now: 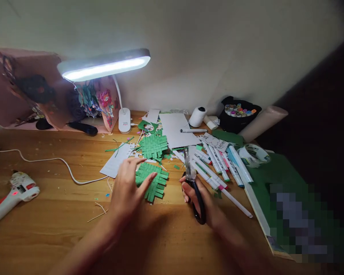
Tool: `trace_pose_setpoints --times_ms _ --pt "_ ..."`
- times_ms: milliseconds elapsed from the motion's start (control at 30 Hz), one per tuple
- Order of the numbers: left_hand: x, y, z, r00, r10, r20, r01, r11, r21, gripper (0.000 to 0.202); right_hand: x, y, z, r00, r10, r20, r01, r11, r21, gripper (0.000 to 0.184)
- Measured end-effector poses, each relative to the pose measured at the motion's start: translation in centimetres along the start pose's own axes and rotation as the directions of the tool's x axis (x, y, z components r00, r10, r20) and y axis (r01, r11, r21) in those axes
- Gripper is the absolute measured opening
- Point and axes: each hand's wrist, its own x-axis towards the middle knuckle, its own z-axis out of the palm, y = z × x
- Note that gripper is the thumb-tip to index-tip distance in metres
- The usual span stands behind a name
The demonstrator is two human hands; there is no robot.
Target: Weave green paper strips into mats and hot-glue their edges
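Observation:
My left hand point(127, 185) is open, thumb and fingers apart, over the left edge of a green woven paper piece point(154, 181) with uneven strip ends. Whether the fingers touch the paper I cannot tell. A second green woven piece point(153, 146) lies just behind it. In my right hand point(199, 196) is a pair of scissors point(200, 214) with black handles, blades pointing up and away from me. Small green scraps point(176, 167) lie between the hands on the wooden table point(172, 236).
Many markers point(209, 175) lie in a pile at the right, near a tape roll point(253, 154) and a black marker holder point(237, 118). White paper point(174, 130) lies at the back. At left are a glue gun point(15, 194) and a cable point(65, 168). A lit lamp point(106, 67) hangs above.

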Motion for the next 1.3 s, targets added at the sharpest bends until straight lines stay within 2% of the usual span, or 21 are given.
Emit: trace_pose_setpoints --times_ms 33,67,133,233,367,467,567,633,700,767,867,933,967,1000,1033,1067,1100,1167,1233,1300 --pt "0.1 1.4 0.0 0.995 0.027 0.101 -0.021 0.998 -0.057 0.030 -0.2 -0.3 0.1 0.998 -0.033 -0.049 0.026 0.989 -0.143 0.035" --pt "0.3 2.8 0.0 0.978 0.018 0.209 0.006 0.994 -0.112 0.030 -0.3 -0.6 0.1 0.993 -0.067 -0.093 0.040 0.962 -0.271 0.035" --pt "0.8 5.1 0.4 0.957 -0.003 0.290 0.048 0.987 -0.150 0.032 -0.4 -1.0 0.3 0.981 -0.116 -0.156 0.037 0.900 -0.434 0.040" --pt "1.6 6.8 1.3 0.974 -0.004 0.225 0.042 0.986 -0.164 0.029 -0.3 -1.0 0.3 0.960 -0.159 -0.229 0.005 0.831 -0.556 0.044" --pt "2.1 6.6 2.1 0.986 -0.039 0.164 0.081 0.962 -0.259 0.023 -0.1 -0.5 0.0 0.943 -0.228 -0.243 0.043 0.807 -0.589 0.035" --pt "2.2 6.5 1.8 0.990 -0.069 0.124 0.111 0.919 -0.378 0.020 0.0 -0.5 -0.7 0.927 -0.267 -0.264 0.067 0.810 -0.582 0.028" --pt "1.9 6.5 0.9 0.997 -0.052 0.051 0.069 0.892 -0.446 0.017 0.7 -0.6 -2.1 0.900 -0.299 -0.318 0.036 0.777 -0.628 0.025" --pt "1.6 6.6 0.3 0.998 -0.028 0.060 0.054 0.867 -0.495 0.016 1.6 -0.5 -3.5 0.861 -0.356 -0.362 -0.021 0.688 -0.726 0.026" --pt "1.4 6.6 0.1 0.992 -0.027 0.126 0.093 0.829 -0.552 0.016 2.5 -0.2 -4.8 0.830 -0.394 -0.395 -0.096 0.597 -0.796 0.026" --pt "1.1 6.5 0.1 0.981 -0.030 0.189 0.138 0.796 -0.590 0.016 3.2 0.0 -5.9 0.814 -0.395 -0.426 -0.142 0.576 -0.805 0.024" --pt "0.8 6.3 0.6 0.972 0.002 0.235 0.145 0.783 -0.605 0.017 3.4 -0.5 -6.3 0.789 -0.418 -0.451 -0.146 0.585 -0.798 0.024" --pt "0.5 6.2 1.0 0.961 0.032 0.273 0.140 0.799 -0.585 0.019 2.9 -1.6 -5.8 0.774 -0.468 -0.427 -0.057 0.620 -0.783 0.024" --pt "0.3 6.2 1.1 0.954 0.046 0.296 0.135 0.816 -0.562 0.020 2.6 -2.2 -5.3 0.791 -0.478 -0.383 0.033 0.658 -0.752 0.024" --pt "0.1 6.2 1.3 0.947 0.062 0.315 0.122 0.838 -0.532 0.021 2.2 -2.9 -4.9 0.830 -0.472 -0.298 0.179 0.731 -0.658 0.025" --pt "-0.2 6.1 1.4 0.942 0.078 0.327 0.103 0.860 -0.500 0.022 1.7 -3.6 -4.4 0.890 -0.424 -0.166 0.292 0.811 -0.507 0.027" --pt "-0.4 6.0 1.5 0.938 0.094 0.332 0.077 0.880 -0.468 0.023 1.3 -4.1 -3.9 0.934 -0.355 -0.035 0.321 0.880 -0.351 0.027" --pt "-0.6 5.9 1.6 0.937 0.112 0.331 0.048 0.898 -0.437 0.023 0.8 -4.6 -3.5 0.953 -0.299 0.038 0.299 0.924 -0.238 0.026" --pt "-1.0 5.6 1.9 0.934 0.150 0.323 -0.017 0.924 -0.381 0.023 0.0 -5.1 -3.0 0.969 -0.242 0.039 0.245 0.956 -0.160 0.023" --pt "-1.1 5.5 2.3 0.927 0.186 0.326 -0.073 0.941 -0.330 0.022 -0.7 -5.2 -2.8 0.971 -0.238 0.007 0.235 0.956 -0.176 0.019" --pt "-1.0 5.5 2.7 0.914 0.211 0.346 -0.106 0.949 -0.297 0.021 -1.5 -5.3 -3.3 0.970 -0.242 0.025 0.241 0.943 -0.232 0.016"
